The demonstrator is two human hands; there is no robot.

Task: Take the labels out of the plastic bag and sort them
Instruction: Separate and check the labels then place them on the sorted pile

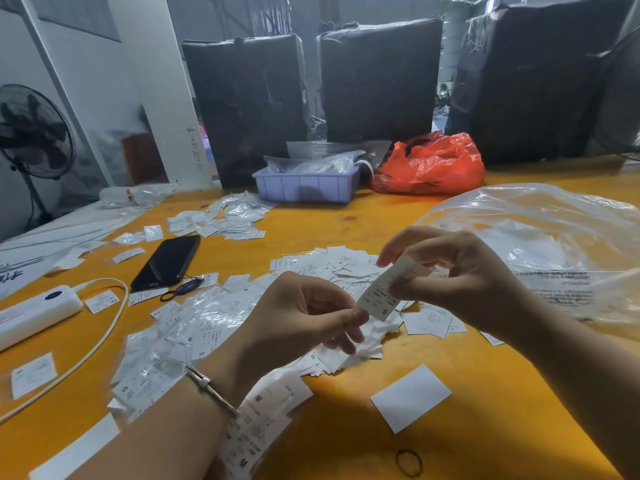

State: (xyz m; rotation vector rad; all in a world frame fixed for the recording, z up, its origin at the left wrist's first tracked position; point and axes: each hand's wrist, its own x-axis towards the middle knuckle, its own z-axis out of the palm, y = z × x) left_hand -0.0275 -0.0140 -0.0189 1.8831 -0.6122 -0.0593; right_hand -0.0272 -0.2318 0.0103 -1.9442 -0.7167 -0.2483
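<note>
I've got both hands up over the table (346, 216), mid-sort. My right hand (460, 271) pinches the top of one label (379, 294) between thumb and curled fingers, the rest of that hand half closed, nothing else in it. The label hangs tilted, printed face toward me with an "S" at its lower end, probably held that way so I can read the size before dropping it on a pile. My left hand (301, 317) sits at about 8 o'clock from the label, thumb and forefinger touching its bottom corner, other fingers loosely curled; looks like it steadies or takes the label, can't tell how firm that pinch is. Just under both hands is a loose heap of labels (346, 268), some showing S, and at 7 o'clock, by my left wrist, a strip of M labels (263, 410), so sizes seem kept apart. The big clear plastic bag (540, 237) lies open at 3 o'clock, near the right hand, handy for pulling more. Small clear sleeves (194, 327) are scattered at 9 o'clock. Phone (166, 263) at 10 o'clock, power bank (34, 311) further left, blue tray (306, 187) and red bag (431, 166) at 12, out of the work zone.
</note>
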